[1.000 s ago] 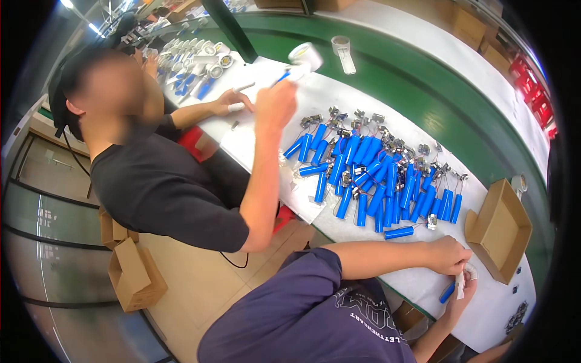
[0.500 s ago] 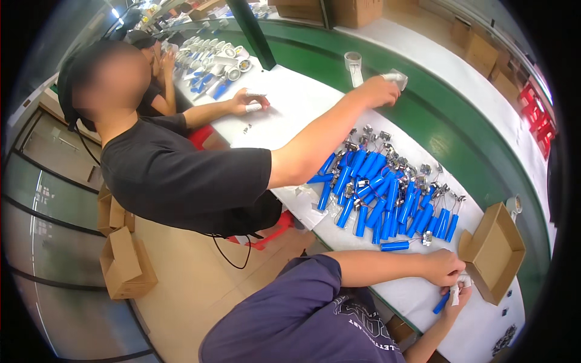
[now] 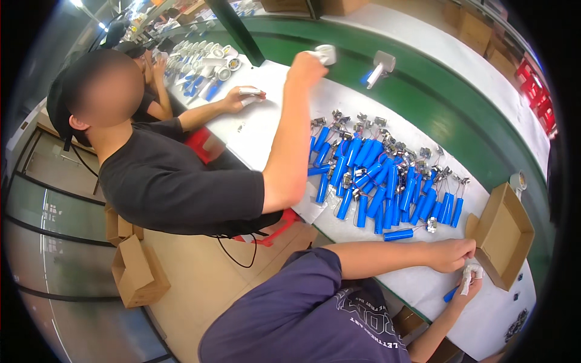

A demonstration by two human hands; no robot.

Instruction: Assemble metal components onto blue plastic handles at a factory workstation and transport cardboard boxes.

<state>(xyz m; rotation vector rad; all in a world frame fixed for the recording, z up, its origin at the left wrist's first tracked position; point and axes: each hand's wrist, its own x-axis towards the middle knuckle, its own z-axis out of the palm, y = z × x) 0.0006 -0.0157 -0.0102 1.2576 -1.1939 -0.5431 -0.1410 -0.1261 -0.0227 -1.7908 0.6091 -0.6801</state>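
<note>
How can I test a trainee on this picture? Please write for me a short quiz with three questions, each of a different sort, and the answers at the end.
1. Multiple choice. What colour are the piled cylinders on the near table?
a) red
b) blue
c) yellow

2. True or false. The cardboard box on that table is closed.

3. Fill in the gap. The end of a single cylinder sticks out at the camera wearer's own ____ hand.

Key:
1: b, blue.
2: False; it is open and its inside shows.
3: right; it is the right hand, the lower one in the picture.
</note>
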